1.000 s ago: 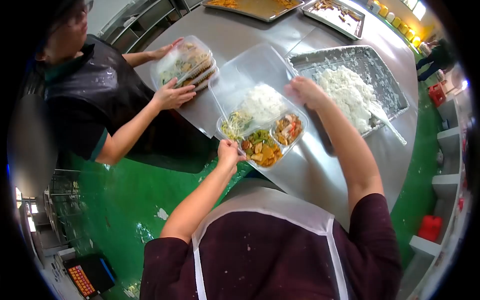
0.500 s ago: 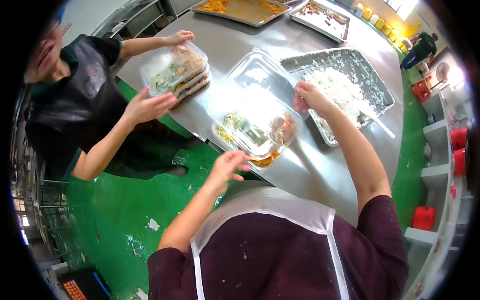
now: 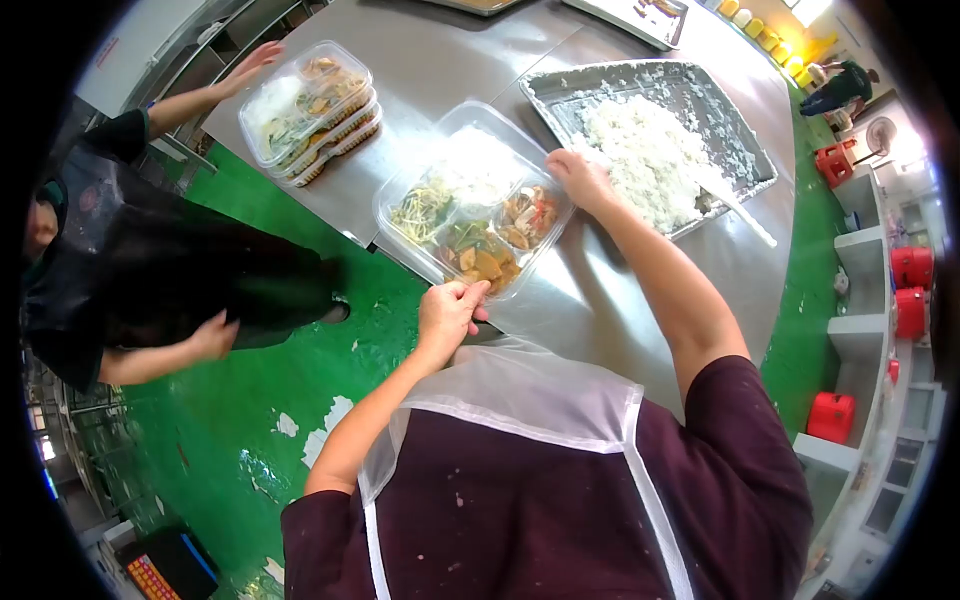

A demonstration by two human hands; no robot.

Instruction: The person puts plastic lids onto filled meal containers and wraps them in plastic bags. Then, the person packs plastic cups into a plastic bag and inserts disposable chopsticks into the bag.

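Meal box: we have it on the worktop (image 3: 620,310), near edge by our body; the clear lid (image 3: 478,165) lies over it, glare blurring the white food at the far side.
Left hand: ours (image 3: 452,318) pinches the near rim of the meal box (image 3: 445,235), thumb against forefinger.
Right hand: ours (image 3: 583,182) is bent at the right rim, fingertips hidden, so we cannot tell its grip.
Rice tray: right of the box, the tray (image 3: 757,150) holds rice (image 3: 640,155) and a utensil (image 3: 745,215), its head unclear to us.
Stack: filled boxes (image 3: 312,115), left.
Co-worker: far left (image 3: 110,250), one hand blurred.
Far trays (image 3: 640,22): cut off.
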